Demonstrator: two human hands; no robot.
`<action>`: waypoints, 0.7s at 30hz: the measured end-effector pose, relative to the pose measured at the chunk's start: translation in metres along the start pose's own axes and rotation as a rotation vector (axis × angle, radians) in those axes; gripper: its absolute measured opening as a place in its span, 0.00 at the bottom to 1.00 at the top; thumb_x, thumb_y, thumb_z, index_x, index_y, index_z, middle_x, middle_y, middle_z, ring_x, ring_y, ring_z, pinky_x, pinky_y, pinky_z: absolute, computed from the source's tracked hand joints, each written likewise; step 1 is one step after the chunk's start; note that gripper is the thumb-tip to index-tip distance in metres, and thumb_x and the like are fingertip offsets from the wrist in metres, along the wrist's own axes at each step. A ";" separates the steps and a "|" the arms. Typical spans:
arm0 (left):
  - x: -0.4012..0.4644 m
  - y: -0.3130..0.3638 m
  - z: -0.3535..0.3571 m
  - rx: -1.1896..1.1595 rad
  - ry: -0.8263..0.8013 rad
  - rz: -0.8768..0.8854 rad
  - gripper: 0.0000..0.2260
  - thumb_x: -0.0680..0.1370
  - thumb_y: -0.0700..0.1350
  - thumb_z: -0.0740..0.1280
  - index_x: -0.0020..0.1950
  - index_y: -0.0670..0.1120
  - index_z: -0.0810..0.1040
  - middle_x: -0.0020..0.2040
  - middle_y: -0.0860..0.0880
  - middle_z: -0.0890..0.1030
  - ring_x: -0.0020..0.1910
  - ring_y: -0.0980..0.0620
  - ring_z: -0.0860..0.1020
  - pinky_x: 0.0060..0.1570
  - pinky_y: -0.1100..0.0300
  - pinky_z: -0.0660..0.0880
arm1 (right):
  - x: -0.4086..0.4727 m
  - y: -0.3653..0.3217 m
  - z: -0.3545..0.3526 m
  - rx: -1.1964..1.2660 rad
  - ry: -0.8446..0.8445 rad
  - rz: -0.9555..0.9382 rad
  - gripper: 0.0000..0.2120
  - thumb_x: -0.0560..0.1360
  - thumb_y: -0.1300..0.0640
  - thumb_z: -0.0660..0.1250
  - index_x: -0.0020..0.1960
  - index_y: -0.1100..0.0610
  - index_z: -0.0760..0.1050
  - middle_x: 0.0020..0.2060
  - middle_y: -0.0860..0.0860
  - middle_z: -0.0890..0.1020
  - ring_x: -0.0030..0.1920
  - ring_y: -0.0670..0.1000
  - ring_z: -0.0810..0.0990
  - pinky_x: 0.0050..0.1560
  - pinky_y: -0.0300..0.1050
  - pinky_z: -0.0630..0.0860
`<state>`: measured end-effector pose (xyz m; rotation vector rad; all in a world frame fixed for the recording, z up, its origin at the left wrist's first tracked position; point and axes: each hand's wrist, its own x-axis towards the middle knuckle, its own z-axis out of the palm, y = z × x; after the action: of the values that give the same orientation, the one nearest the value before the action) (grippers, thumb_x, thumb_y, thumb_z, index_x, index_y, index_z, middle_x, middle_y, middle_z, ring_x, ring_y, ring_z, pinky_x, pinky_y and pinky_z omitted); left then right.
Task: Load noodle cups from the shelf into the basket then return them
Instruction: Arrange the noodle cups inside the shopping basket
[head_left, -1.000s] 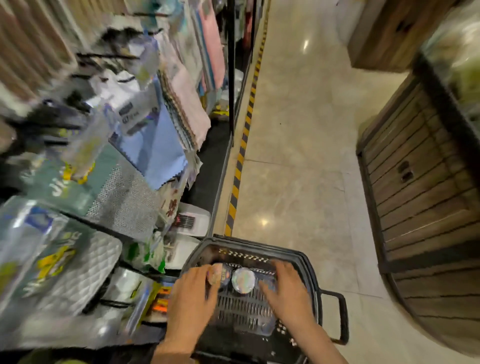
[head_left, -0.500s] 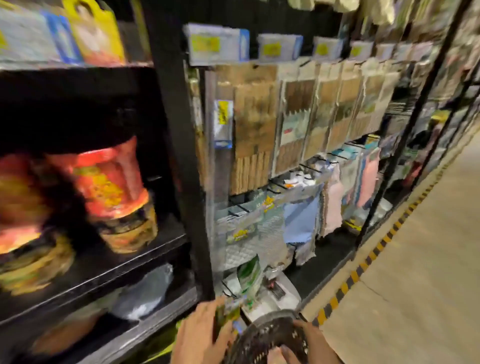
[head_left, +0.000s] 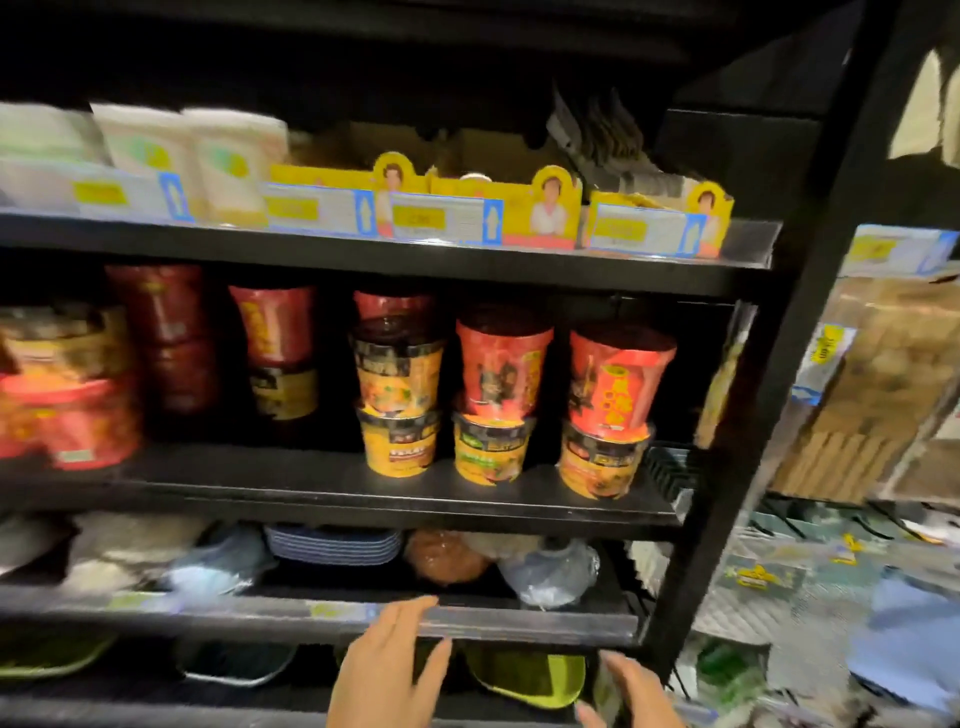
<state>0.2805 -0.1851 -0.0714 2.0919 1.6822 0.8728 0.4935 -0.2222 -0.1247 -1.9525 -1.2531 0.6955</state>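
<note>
Fingers (head_left: 415, 613) of the left hand (head_left: 387, 675) are stretching out straight, holding nothing, below the noodle cups (head_left: 498, 400). Those cups are sitting in 2-high stacks on the black shelf (head_left: 363, 493). Beside it, the right hand (head_left: 631, 691) is reaching up, seemingly empty and relaxed, though blurred.

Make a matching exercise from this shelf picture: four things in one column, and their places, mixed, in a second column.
1. noodle cups
2. yellow boxes
3. striped plates
4. left hand

A. top shelf
B. below the lowest shelf edge, at the picture's bottom
C. middle shelf, stacked in twos
D. shelf under the cups

Pairs: 1-C, 2-A, 3-D, 4-B
</note>
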 end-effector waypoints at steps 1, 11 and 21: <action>0.001 -0.007 -0.003 -0.020 0.000 -0.019 0.20 0.78 0.60 0.57 0.69 0.58 0.61 0.66 0.62 0.67 0.64 0.63 0.69 0.59 0.72 0.62 | 0.003 -0.010 0.006 -0.024 -0.018 -0.062 0.27 0.69 0.62 0.75 0.62 0.49 0.67 0.55 0.53 0.74 0.62 0.53 0.73 0.61 0.34 0.64; 0.111 -0.009 -0.033 -0.148 0.113 0.205 0.21 0.78 0.53 0.62 0.70 0.53 0.63 0.65 0.60 0.69 0.65 0.60 0.68 0.58 0.69 0.64 | 0.063 -0.107 -0.012 0.021 0.375 -0.238 0.30 0.73 0.53 0.69 0.71 0.56 0.63 0.65 0.53 0.70 0.65 0.53 0.71 0.60 0.43 0.68; 0.201 0.060 -0.021 -0.398 0.135 0.165 0.29 0.74 0.51 0.69 0.67 0.39 0.62 0.60 0.42 0.69 0.61 0.45 0.70 0.51 0.64 0.64 | 0.137 -0.158 -0.051 0.166 0.657 -0.246 0.48 0.69 0.51 0.74 0.77 0.58 0.47 0.73 0.57 0.59 0.72 0.56 0.61 0.67 0.49 0.63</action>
<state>0.3373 -0.0112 0.0327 1.9466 1.2732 1.3052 0.4992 -0.0657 0.0225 -1.6502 -0.9561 0.0138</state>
